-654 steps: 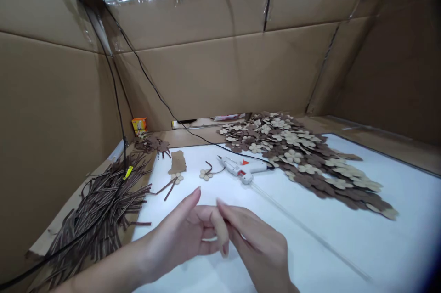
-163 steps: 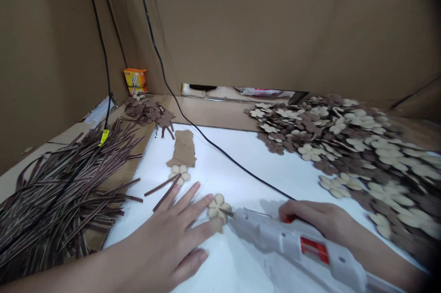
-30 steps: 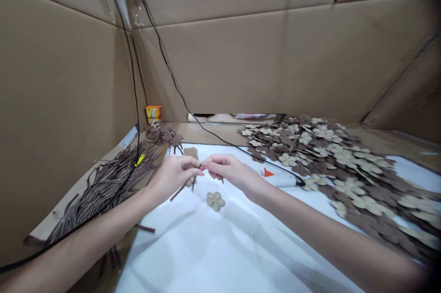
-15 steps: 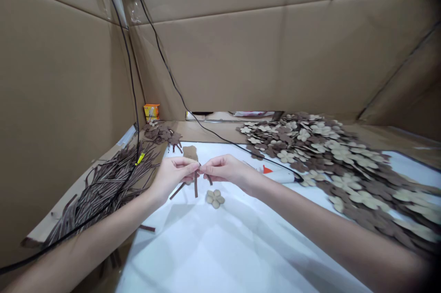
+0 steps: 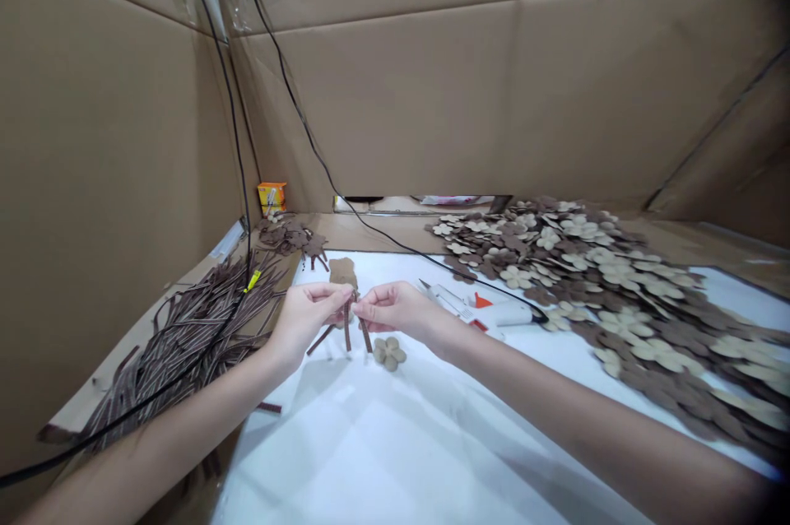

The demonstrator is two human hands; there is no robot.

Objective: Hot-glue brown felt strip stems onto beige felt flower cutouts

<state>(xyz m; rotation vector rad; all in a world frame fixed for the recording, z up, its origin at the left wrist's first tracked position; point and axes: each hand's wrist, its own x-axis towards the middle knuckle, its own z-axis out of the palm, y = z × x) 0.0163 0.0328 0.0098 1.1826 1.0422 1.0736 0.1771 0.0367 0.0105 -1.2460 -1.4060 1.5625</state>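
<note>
My left hand (image 5: 313, 313) and my right hand (image 5: 395, 311) meet above the white board (image 5: 395, 443), both pinched closed. Between their fingertips is a brown strip (image 5: 347, 327), its two ends hanging down side by side; where it is gripped, the fingers cover it. Another brown strip (image 5: 319, 341) slants out below my left hand. Just under my right hand lies a beige felt flower (image 5: 389, 353). Behind the hands sits a tan piece (image 5: 342, 271) on the board.
Brown strips (image 5: 185, 336) are heaped at left. A large pile of brown and beige felt flowers (image 5: 586, 253) spreads at right. Beyond my right wrist lie a white glue gun (image 5: 509, 312) and a cutter knife (image 5: 448, 299). A black cable (image 5: 321, 163) crosses the workspace; cardboard walls (image 5: 395, 97) surround it.
The strip's right end has come further into view and now hangs nearer the left one. My right hand has moved slightly left. The knife behind it shows more.
</note>
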